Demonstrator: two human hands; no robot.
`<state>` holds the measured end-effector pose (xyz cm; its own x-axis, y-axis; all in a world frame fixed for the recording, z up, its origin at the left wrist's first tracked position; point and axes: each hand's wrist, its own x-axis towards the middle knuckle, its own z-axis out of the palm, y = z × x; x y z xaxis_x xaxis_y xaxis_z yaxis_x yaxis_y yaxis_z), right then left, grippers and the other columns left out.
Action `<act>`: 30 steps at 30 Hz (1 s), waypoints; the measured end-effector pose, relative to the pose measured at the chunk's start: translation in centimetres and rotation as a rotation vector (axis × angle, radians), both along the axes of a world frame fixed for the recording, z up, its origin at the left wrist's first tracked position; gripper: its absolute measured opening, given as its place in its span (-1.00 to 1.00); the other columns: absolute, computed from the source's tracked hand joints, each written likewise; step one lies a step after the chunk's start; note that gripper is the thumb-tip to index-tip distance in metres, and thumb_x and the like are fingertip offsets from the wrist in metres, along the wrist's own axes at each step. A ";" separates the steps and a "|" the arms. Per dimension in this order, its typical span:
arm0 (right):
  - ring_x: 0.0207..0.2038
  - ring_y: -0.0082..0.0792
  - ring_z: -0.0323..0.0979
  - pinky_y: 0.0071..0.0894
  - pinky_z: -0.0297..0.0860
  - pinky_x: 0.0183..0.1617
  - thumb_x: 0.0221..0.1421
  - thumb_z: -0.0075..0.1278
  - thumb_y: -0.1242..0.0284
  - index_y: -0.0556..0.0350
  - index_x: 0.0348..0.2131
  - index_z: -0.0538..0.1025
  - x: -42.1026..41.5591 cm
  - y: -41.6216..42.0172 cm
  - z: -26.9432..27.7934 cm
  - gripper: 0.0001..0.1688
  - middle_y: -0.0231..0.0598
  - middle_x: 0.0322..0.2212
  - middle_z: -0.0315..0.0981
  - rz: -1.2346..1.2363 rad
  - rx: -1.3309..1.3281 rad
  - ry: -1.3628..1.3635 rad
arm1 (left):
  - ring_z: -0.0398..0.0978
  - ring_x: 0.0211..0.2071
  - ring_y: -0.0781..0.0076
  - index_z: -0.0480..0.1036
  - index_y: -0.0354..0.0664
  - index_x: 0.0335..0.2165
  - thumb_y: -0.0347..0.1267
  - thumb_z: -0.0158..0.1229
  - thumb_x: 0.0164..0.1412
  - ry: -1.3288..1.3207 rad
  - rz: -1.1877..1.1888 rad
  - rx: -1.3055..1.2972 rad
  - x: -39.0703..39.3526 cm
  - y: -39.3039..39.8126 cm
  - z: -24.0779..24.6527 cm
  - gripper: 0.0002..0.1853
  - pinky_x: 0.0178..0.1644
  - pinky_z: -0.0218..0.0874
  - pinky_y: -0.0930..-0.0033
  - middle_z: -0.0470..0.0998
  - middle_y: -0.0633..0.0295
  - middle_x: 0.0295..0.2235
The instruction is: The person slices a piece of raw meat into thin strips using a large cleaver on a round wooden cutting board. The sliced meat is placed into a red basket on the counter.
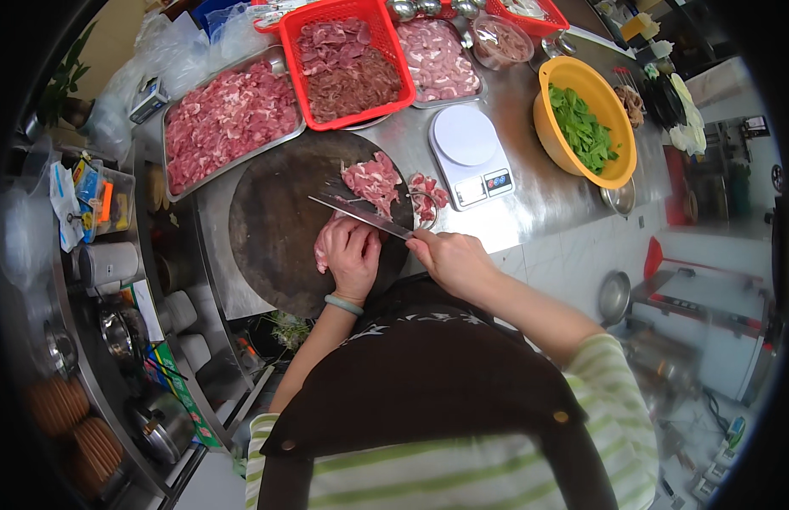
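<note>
My left hand (353, 252) presses down on a piece of raw meat (320, 248) on a round wooden chopping block (267, 210); most of that piece is hidden under the fingers. In my right hand (455, 258) is the handle of a kitchen knife (362, 217). Its blade lies just past the left fingertips, across the far side of the meat. Beyond the blade sits a pile of sliced raw meat (374, 182) on the block. A small bowl of meat pieces (426, 199) stands by the block's right edge.
Behind the block are a metal tray of cut meat (225, 118), a red plastic basket of meat (349, 64) and another meat tray (439, 60). To the right stand a white digital kitchen scale (471, 153) and a yellow basin (614, 121) with leafy greens (579, 131). Metal shelving (206, 274) borders the left.
</note>
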<state>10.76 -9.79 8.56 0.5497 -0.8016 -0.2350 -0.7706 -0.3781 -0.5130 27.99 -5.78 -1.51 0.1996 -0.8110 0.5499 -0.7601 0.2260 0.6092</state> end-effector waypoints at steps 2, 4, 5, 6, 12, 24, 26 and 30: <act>-0.54 0.06 0.45 -0.01 0.36 -0.46 0.24 -0.26 0.15 0.16 -0.37 0.43 0.6 -0.5 -1.2 -0.56 0.01 -0.66 0.45 -0.023 0.011 0.044 | 0.35 -0.22 0.13 0.47 -0.21 -0.42 -0.54 0.21 -0.11 0.010 -0.010 0.013 0.0 -0.1 0.0 -0.84 -0.11 0.17 0.18 0.40 0.20 -0.33; -0.55 0.06 0.45 -0.01 0.36 -0.46 0.24 -0.27 0.13 0.15 -0.36 0.43 0.5 -0.5 -2.1 -0.55 0.00 -0.66 0.45 -0.032 0.015 0.078 | 0.35 -0.22 0.14 0.47 -0.20 -0.43 -0.53 0.21 -0.11 0.009 -0.007 0.017 0.0 -0.1 -0.1 -0.84 -0.11 0.17 0.19 0.40 0.20 -0.33; -0.55 0.06 0.45 0.00 0.36 -0.46 0.24 -0.27 0.13 0.14 -0.36 0.44 0.1 -0.2 -2.3 -0.55 0.00 -0.66 0.45 -0.034 0.013 0.089 | 0.35 -0.22 0.14 0.47 -0.20 -0.43 -0.53 0.22 -0.11 0.002 -0.003 0.014 0.1 -0.1 0.0 -0.84 -0.11 0.16 0.19 0.40 0.20 -0.33; -0.56 0.07 0.45 0.00 0.36 -0.45 0.24 -0.28 0.12 0.12 -0.36 0.44 -0.4 0.0 -2.4 -0.55 -0.01 -0.66 0.45 -0.031 0.010 0.100 | 0.35 -0.23 0.14 0.47 -0.20 -0.43 -0.53 0.22 -0.11 -0.005 0.005 0.011 0.1 0.0 0.0 -0.84 -0.10 0.16 0.20 0.40 0.21 -0.33; -0.53 0.07 0.45 -0.01 0.37 -0.42 0.24 -0.27 0.14 0.05 -0.29 0.46 -8.0 3.0 -1.6 -0.59 -0.01 -0.65 0.45 -0.057 0.097 0.270 | 0.35 -0.22 0.16 0.48 -0.19 -0.44 -0.52 0.22 -0.11 0.037 0.000 0.010 -0.1 -0.1 0.2 -0.84 -0.10 0.15 0.21 0.40 0.22 -0.33; -0.51 0.02 0.48 -0.08 0.39 -0.43 0.23 -0.23 0.15 0.19 -0.28 0.45 0.8 0.9 1.1 -0.55 -0.01 -0.61 0.48 0.021 0.004 0.053 | 0.31 -0.14 0.04 0.50 -0.19 -0.36 -0.49 0.26 -0.16 -0.041 0.020 0.083 0.1 0.2 -0.4 -0.74 -0.05 0.12 0.15 0.39 0.14 -0.20; -0.53 0.03 0.48 -0.07 0.39 -0.45 0.23 -0.24 0.14 0.18 -0.32 0.44 1.0 0.7 0.9 -0.55 -0.01 -0.62 0.47 0.018 0.001 0.076 | 0.31 -0.14 0.03 0.50 -0.18 -0.36 -0.47 0.27 -0.17 -0.050 0.017 0.077 0.1 0.1 -0.5 -0.73 -0.05 0.11 0.14 0.39 0.13 -0.19; -0.57 0.03 0.47 -0.06 0.39 -0.48 0.24 -0.27 0.12 0.17 -0.38 0.43 -0.4 1.0 1.1 -0.53 -0.02 -0.65 0.46 0.035 0.017 0.111 | 0.30 -0.15 0.02 0.50 -0.16 -0.35 -0.44 0.27 -0.17 -0.085 0.006 0.105 0.2 0.4 -0.8 -0.72 -0.05 0.09 0.11 0.39 0.10 -0.20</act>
